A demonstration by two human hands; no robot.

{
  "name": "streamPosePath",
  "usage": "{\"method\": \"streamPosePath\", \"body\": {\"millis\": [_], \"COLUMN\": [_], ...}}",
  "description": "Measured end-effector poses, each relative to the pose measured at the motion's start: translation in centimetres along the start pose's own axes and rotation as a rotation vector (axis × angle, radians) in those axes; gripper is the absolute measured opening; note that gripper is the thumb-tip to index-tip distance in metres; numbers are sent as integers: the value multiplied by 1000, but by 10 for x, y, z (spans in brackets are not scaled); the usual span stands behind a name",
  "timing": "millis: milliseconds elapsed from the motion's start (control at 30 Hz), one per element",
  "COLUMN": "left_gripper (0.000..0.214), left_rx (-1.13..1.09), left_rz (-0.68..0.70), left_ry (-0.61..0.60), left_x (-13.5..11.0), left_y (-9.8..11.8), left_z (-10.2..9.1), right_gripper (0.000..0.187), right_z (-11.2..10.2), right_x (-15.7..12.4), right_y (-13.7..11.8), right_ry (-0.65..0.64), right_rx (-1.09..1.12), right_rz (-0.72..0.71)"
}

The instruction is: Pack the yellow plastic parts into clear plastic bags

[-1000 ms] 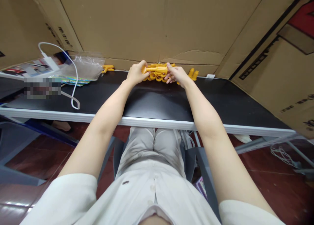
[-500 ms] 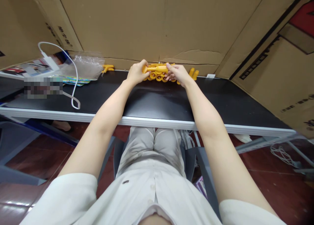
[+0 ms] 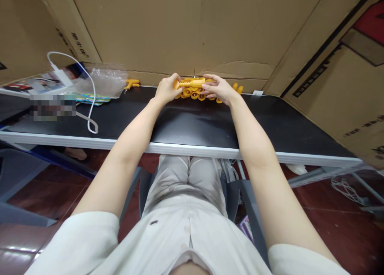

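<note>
My left hand (image 3: pixel 167 88) is closed on the left end of a yellow plastic handle-like piece (image 3: pixel 196 83). The piece lies level, with a thin knobbed shaft on the left and a thicker ribbed part on the right. At its right end is my right hand (image 3: pixel 221 90), its fingers apart; whether a fingertip still touches the piece I cannot tell. Below and behind it sits a pile of similar yellow pieces (image 3: pixel 194 95), their round hollow ends facing me. My hands hide part of this pile.
A tall cardboard sheet (image 3: pixel 192 31) stands along the back of the black table (image 3: pixel 192 123). To the left lie another yellow piece (image 3: pixel 132 83), a clear plastic bag (image 3: pixel 103 83) and a white cable (image 3: pixel 94 91). A small white piece (image 3: pixel 257 93) is at the back right.
My right hand has loosened its fingers from the right end of the yellow piece and shifted slightly right. My left hand keeps its hold in nearly the same place.
</note>
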State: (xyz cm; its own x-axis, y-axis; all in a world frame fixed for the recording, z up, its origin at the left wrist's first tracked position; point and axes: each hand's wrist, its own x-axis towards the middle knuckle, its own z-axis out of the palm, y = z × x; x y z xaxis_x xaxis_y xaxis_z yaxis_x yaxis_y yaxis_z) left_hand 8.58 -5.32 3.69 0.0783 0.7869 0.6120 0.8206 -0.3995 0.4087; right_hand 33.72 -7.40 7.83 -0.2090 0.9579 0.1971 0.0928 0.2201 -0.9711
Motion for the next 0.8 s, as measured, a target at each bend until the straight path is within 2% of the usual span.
{"method": "streamPosePath", "body": {"millis": [233,567,800], "left_gripper": [33,38,34], "left_rx": [-4,-33,11], "left_rz": [35,70,21], "left_ry": [14,13,-28], "left_x": [0,-2,-1], "left_y": [1,4,6], "left_z": [1,0,-1], "right_gripper": [28,48,57], "right_z": [3,8,12], "right_x": [6,6,6], "right_y": [4,2,4], "right_ry": [52,75,99], "right_rx": [7,-30,-21], "right_rz": [21,73,103]}}
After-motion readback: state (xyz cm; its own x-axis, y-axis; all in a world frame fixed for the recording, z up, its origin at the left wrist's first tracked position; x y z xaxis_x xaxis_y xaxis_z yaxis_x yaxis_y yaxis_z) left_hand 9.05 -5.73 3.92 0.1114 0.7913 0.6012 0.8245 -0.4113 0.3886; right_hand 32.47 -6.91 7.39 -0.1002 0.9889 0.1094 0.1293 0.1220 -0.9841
